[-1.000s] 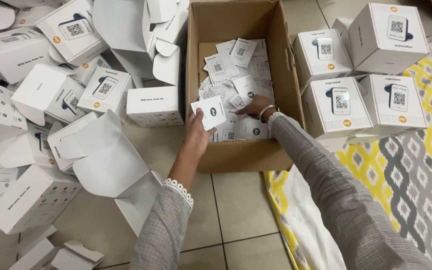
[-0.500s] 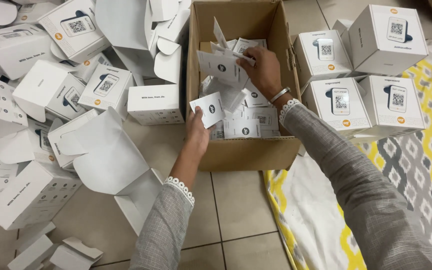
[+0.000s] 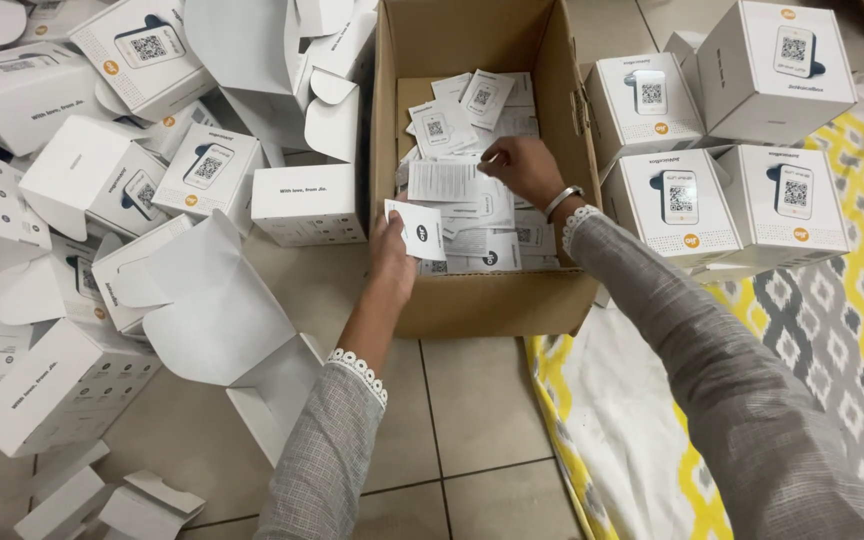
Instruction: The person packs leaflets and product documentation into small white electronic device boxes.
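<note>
A beige tiled floor [image 3: 472,420] is carrying everything: a brown cardboard box [image 3: 492,300] is sitting just ahead of the fingers [image 3: 392,235] of the left hand. White cartons [image 3: 102,190] (many flapped open) are lying scattered left of those fingers, while a yellow-and-grey patterned mat [image 3: 832,330] is spreading to their right.

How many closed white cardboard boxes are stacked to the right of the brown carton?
4 show clearly: upper left, upper right, lower left, lower right. Another box's corner peeks out behind, so more may be hidden.
</note>
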